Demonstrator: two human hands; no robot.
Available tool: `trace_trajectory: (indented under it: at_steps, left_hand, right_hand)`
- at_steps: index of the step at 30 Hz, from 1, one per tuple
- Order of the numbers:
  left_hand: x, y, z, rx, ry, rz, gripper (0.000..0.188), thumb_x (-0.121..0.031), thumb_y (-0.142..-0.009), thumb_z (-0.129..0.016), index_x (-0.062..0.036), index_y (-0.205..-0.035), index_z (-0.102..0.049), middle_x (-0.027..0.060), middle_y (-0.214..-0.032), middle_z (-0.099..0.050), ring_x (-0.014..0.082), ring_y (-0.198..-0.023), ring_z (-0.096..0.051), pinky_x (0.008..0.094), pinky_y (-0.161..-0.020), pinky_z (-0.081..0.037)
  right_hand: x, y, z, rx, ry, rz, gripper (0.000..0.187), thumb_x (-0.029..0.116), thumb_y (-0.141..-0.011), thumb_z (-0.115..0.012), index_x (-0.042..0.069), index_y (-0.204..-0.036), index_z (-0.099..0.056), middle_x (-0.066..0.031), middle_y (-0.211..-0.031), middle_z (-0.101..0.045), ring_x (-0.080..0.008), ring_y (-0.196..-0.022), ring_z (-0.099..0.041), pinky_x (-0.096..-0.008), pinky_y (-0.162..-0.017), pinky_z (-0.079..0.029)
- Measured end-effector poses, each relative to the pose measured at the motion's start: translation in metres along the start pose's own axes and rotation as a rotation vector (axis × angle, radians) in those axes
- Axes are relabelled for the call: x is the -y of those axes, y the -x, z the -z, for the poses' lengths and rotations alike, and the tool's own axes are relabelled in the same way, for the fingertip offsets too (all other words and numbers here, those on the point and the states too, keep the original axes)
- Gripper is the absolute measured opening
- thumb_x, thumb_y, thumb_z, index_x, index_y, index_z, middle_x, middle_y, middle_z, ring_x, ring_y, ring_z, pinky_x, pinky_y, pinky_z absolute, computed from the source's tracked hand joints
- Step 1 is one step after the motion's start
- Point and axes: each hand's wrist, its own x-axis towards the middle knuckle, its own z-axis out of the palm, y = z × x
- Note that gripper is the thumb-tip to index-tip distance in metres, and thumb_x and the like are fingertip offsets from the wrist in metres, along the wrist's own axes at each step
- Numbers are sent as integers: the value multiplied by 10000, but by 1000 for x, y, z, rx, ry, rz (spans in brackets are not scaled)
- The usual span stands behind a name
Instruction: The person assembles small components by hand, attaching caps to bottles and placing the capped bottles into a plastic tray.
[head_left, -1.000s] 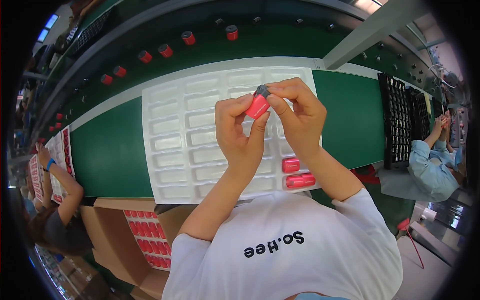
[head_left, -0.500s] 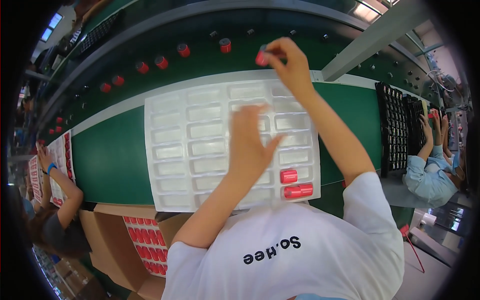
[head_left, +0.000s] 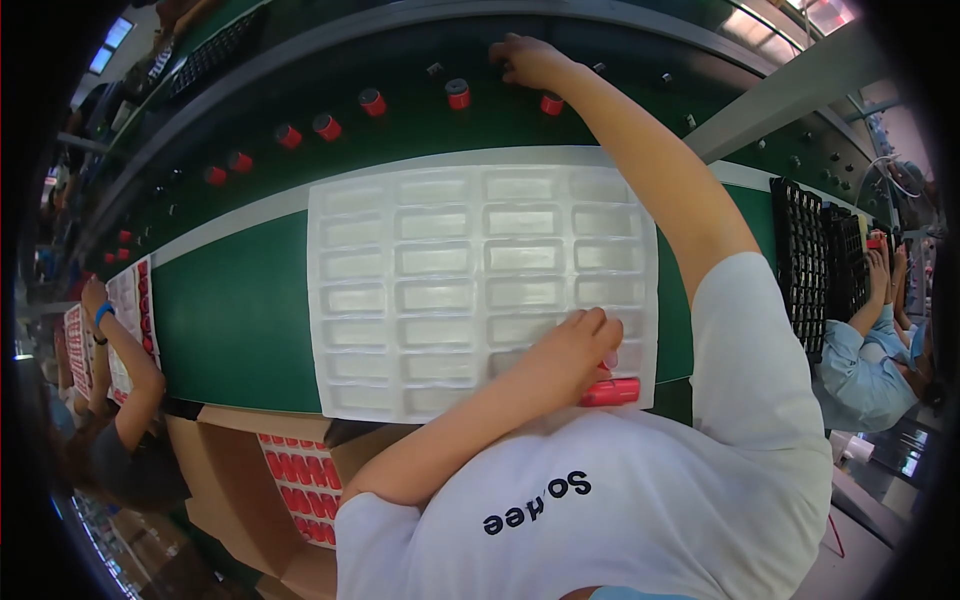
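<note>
A white plastic tray (head_left: 390,312) with rows of rectangular pockets lies in front of me. My left hand (head_left: 578,350) is over its near right corner, fingers curled round a small red cylinder (head_left: 604,373) that they mostly cover. Just nearer to me, more red (head_left: 612,392) fills the corner pocket. My right hand (head_left: 528,62) reaches over the dark green belt beyond the tray, fingertips pinched low at its surface; what they hold is hidden. Beneath my right wrist a red cylinder (head_left: 552,104) stands on the belt, and another with a dark top (head_left: 457,95) stands left of it.
More red cylinders (head_left: 372,102) and small metal parts (head_left: 435,69) are spread along the belt. An open carton (head_left: 235,455) with packed red pieces stands at near left. Black trays (head_left: 800,270) lie at right, beside a co-worker in light blue (head_left: 865,375). Another co-worker's arm (head_left: 135,365) is at left.
My left hand has come down and nearer, onto the red cylinder at the tray's corner. My right hand has let go of a red cylinder, now on the belt, and reached farther and left.
</note>
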Motion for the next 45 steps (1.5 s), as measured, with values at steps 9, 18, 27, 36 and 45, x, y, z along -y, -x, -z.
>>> trace_trajectory:
  at_steps: [9,18,27,36,45]
  left_hand:
    - [27,17,56,-536,965,156,238,-130,-933,-599,-59,-1151,-535,35,-1031,-575,135,-902,-569,273,-813,-486]
    - [16,6,49,-635,1793,141,317,-354,-994,-488,-103,-1188,-508,38,-1015,-574,117,-880,-565,237,-772,-487]
    - [-6,11,60,-518,1742,206,371,-456,-1013,-380,-115,-922,-495,-20,-650,-436,67,-543,-373,201,-507,-345]
    - [-14,25,64,-340,2089,247,335,-382,-1028,-366,-109,-883,-496,-38,-597,-349,38,-450,-305,164,-359,-254]
    - [-29,27,67,-346,2101,441,340,-383,-1027,-378,-96,-895,-503,-58,-575,-328,25,-448,-272,166,-370,-217]
  right_hand:
    - [91,99,122,16,-922,-36,215,181,-837,-710,59,-990,-620,-59,-942,-641,-137,-872,-616,-257,-800,-503]
    - [168,216,140,-315,-1540,-60,227,45,-805,-703,75,-822,-478,-144,-1021,-637,-197,-979,-614,-308,-860,-510]
    - [176,215,123,-365,-1425,164,205,111,-792,-742,13,-964,-687,-154,-1030,-663,-243,-969,-632,-324,-833,-529]
    - [172,205,119,-279,-1359,411,166,143,-769,-756,33,-889,-722,-150,-982,-687,-230,-856,-636,-313,-741,-513]
    - [165,210,123,-243,-1386,513,179,194,-751,-771,54,-851,-721,-154,-960,-697,-235,-831,-634,-315,-710,-497]
